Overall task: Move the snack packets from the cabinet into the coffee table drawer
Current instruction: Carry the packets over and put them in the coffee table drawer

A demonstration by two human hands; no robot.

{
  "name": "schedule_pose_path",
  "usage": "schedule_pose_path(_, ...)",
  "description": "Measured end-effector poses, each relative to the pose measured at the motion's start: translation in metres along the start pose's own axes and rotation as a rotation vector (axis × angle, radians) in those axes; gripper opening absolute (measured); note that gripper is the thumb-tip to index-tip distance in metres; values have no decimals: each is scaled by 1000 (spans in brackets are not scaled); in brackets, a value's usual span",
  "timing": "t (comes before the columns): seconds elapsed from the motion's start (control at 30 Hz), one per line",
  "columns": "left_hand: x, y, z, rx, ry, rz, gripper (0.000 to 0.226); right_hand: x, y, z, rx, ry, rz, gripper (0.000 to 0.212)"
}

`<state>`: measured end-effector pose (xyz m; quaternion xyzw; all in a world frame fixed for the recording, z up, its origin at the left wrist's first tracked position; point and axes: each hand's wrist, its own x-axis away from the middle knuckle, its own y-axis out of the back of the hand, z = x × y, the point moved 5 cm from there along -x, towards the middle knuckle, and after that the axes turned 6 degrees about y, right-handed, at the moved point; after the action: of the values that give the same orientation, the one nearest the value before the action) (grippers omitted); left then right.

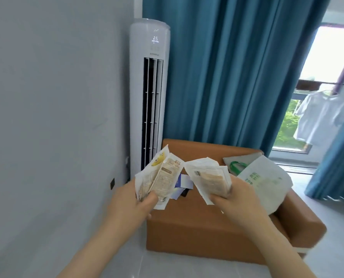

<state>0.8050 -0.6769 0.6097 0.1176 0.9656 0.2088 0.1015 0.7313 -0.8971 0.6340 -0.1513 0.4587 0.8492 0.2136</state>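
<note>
Left packet bundle (159, 177), gripped in left hand (135, 199): thin crinkled plastic film, pale, printed, slight sheen.
Right packet bundle (209, 177), in right hand (233, 197): same film, partly clear.
Tower air conditioner (149, 87): white plastic shell, smooth, softly glossy; dark slatted vents.
Curtain (237, 67): teal cloth, matt, heavy folds.
Brown armchair (197, 227): leather-look cover, smooth, dull sheen.
White bag (267, 181) on it: soft, matt, fabric-like, green print.
T-shirt (323, 117): thin white cloth.
Wall (47, 97): matt paint, even.
Floor (177, 265): pale tile, glossy, reflective.
</note>
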Motion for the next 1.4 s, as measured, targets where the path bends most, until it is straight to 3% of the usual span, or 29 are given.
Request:
schedule_pose_path(0.13, -56, -57, -9, 18, -60, 136, 29, -20, 14, -52, 37, -126, -46, 10)
schedule_pose_path(0.37, -130, -181, -33, -36, -123, 315, 28, -35, 57, -162, 121, -279, -120, 29)
schedule_pose_path(0.6, -177, -320, -76, -38, -151, 433, 28, -49, 122, -274, 115, -418, -205, 9)
schedule_pose_path(0.7, -194, -368, -97, -46, -200, 478, 29, -59, 147, -307, 103, -410, -233, 18)
schedule_pose_path(0.87, -232, -439, -117, -74, -263, 590, 32, -76, 167, -366, 84, -485, -283, 8)
schedule_pose_path(1.0, -276, -498, -119, -90, -266, 679, 30, -90, 171, -422, 216, -542, -285, 23)
schedule_pose_path(1.07, -296, -526, -123, -91, -284, 738, 34, -94, 172, -447, 286, -622, -292, 25)
schedule_pose_path(1.17, -328, -572, -132, -110, -326, 830, 17, -103, 180, -486, 337, -739, -336, 9)
schedule_pose_path(1.23, -343, -600, -143, -139, -343, 886, 10, -107, 188, -506, 356, -791, -356, 12)
schedule_pose_path(1.4, -359, -677, -161, -181, -386, 1061, 13, -96, 205, -554, 398, -938, -382, 8)
